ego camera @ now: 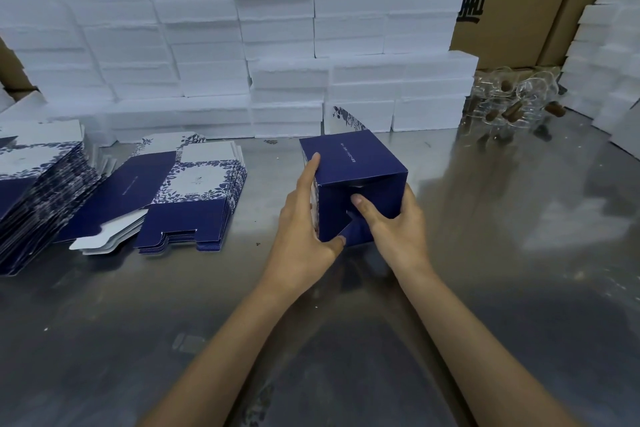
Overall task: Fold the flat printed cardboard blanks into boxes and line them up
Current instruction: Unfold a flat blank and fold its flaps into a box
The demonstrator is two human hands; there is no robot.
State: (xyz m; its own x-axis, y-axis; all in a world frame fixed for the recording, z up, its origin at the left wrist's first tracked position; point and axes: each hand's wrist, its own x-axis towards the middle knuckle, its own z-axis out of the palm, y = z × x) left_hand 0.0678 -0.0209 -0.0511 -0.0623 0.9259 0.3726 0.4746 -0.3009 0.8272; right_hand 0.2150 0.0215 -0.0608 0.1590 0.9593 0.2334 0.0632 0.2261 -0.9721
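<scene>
A dark blue printed box (pixel 349 163) stands half folded on the metal table (pixel 485 253), its end flaps facing me. My left hand (pixel 304 218) grips its left side, index finger on the top edge and thumb at the lower flap. My right hand (pixel 391 222) holds the right side, thumb pressing a flap inward. Flat blue-and-white blanks (pixel 197 191) lie in a pile to the left, and a taller slanted stack of blanks (pixel 38 194) sits at the far left edge.
White foam blocks (pixel 284 55) are stacked along the back of the table and at the right edge. Clear glass jars with cork stoppers (pixel 512 100) lie at the back right. Brown cartons (pixel 519 10) stand behind.
</scene>
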